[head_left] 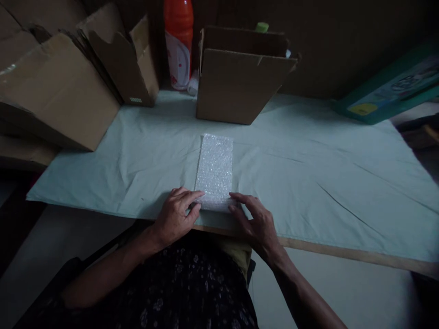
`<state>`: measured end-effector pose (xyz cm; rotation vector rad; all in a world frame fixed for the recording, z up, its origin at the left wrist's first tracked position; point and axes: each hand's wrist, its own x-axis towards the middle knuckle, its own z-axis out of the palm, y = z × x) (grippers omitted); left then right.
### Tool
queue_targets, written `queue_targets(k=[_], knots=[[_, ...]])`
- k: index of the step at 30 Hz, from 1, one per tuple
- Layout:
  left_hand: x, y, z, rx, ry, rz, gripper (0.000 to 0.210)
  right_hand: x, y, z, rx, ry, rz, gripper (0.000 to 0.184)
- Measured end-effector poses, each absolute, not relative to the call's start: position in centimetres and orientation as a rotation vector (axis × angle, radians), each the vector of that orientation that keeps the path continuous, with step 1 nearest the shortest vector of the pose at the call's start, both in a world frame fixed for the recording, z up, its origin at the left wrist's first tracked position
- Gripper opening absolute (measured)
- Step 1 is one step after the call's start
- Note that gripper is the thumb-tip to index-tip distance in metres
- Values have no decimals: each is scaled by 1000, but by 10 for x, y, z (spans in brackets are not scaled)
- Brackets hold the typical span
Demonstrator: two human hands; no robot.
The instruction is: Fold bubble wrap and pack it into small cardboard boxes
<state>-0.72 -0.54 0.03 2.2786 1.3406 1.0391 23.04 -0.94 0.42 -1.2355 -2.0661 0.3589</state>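
A strip of clear bubble wrap [216, 167] lies flat on the cloth-covered table, its near end folded or rolled into a thicker edge. My left hand [176, 212] pinches the left end of that near edge between thumb and fingers. At the right end, my right hand [255, 219] grips the same edge, thumb below and index finger on top. Whether anything is wrapped inside the fold cannot be made out.
An open cardboard box [236, 87] stands behind the wrap. More cardboard boxes [65, 91] are at the left. An orange bottle [179, 45] stands at the back, and a green container [391, 87] leans at the right. The table's wooden edge [322, 247] runs close to me.
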Motion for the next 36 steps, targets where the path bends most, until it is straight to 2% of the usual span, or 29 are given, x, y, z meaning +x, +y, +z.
queue_targets(k=[5,9,12,16,21,27,31,36], knots=[[-3,10,0,2294,1448,1015,26,233,-13,-1,-1175,-2076,72,31],[1,23,-4,2353,1549,928,29,229,-8,-6,-1117,-2290,25,33],[2,30,-6,2400,1613,857,29,225,0,-9,-1132,-2372,-5,29],[-3,27,-6,2441,1545,954,32,223,8,-11,-1152,-2408,-13,21],[-15,9,0,2545,1194,857,36,226,12,-1,-1074,-2384,123,25],[-15,12,5,2361,1210,958,25,227,18,12,-1174,-2230,437,23],[-7,30,1,2356,1339,981,25,229,18,7,-1259,-2111,209,35],[-3,42,-3,2433,1524,844,30,227,21,-2,-1209,-2352,22,37]])
